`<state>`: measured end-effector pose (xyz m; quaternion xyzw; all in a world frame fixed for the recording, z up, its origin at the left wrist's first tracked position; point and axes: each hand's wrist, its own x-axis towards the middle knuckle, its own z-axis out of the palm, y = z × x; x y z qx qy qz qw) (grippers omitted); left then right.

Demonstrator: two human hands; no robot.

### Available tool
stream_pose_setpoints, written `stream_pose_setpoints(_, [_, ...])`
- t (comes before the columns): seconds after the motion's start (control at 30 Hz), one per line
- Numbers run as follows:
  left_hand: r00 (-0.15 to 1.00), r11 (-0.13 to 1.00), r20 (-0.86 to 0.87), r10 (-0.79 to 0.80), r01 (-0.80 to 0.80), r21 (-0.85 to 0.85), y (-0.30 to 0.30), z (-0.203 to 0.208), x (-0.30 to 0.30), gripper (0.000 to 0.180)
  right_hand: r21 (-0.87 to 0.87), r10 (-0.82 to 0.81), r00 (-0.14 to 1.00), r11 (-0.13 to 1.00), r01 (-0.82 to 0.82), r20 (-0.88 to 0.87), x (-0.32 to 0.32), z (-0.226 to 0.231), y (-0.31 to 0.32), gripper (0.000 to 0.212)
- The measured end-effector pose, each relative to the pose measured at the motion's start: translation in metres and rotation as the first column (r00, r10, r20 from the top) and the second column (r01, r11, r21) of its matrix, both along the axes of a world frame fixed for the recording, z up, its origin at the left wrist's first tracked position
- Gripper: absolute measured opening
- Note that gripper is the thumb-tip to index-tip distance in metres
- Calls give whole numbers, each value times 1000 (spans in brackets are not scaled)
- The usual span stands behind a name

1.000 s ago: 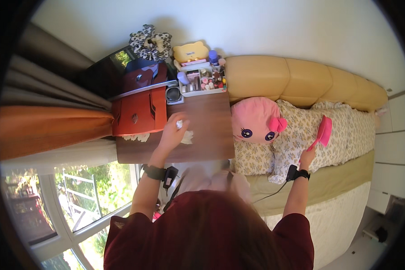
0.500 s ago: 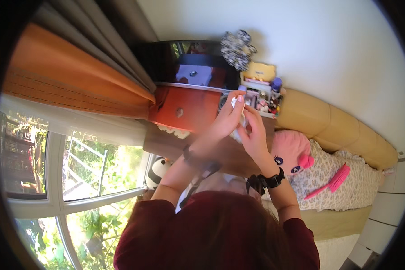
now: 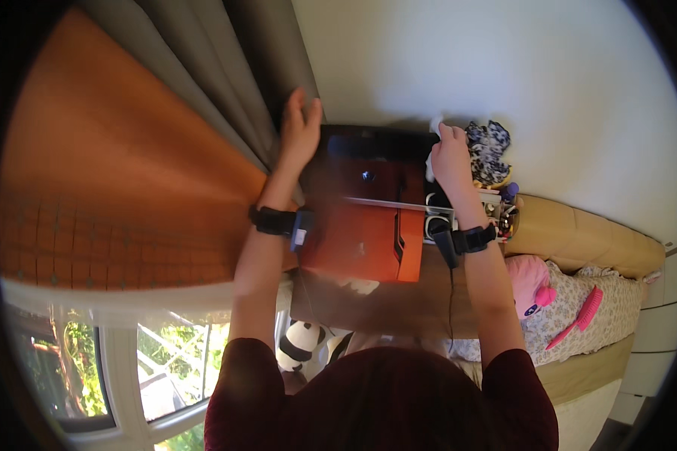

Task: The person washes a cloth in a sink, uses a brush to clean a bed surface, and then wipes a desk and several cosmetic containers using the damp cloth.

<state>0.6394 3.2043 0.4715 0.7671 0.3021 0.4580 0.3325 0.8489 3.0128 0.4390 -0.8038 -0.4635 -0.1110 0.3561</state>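
Note:
My right hand (image 3: 453, 161) is closed on a crumpled white cloth or tissue (image 3: 435, 126) at the right edge of a dark glossy screen (image 3: 376, 180). Bits of the white material stick out beside the fingers. My left hand (image 3: 301, 131) is raised at the screen's far left corner, near the grey curtain. Its fingers are apart, slightly blurred, and nothing shows in them; whether it touches the screen is unclear. An orange-red flat panel (image 3: 357, 244) lies in front of the screen on the brown desk (image 3: 421, 308).
Right of the screen are a black-and-white fluffy thing (image 3: 489, 150) and an organizer of small items (image 3: 496, 210). A bed with a pink plush (image 3: 528, 282) and pink hairbrush (image 3: 579, 319) stands right. Orange curtain (image 3: 113, 188), window (image 3: 180, 368) and panda plush (image 3: 299, 342) are left.
My hands have parted from the white material they held together. The left went up and left to the screen's corner; the right went to its right edge with the white material. The view shifted.

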Motion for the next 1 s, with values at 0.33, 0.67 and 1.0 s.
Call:
stream_pose_setpoints(0.33, [995, 987, 81, -61, 72, -141, 77, -6, -58, 56, 15, 86, 996, 996, -86, -2, -112, 3, 102, 41])
stream_pose_setpoints(0.67, [932, 828, 346, -105, 275, -488, 78, -6, -66, 72, 73, 333, 891, 926, -371, 310, -216, -40, 238, 34])
stream_pose_setpoints(1.0, [975, 894, 209, -71, 155, -420, 78, -4, -78, 75, 370, 280, 850, 923, -110, -446, -76, -3, 46, 29])
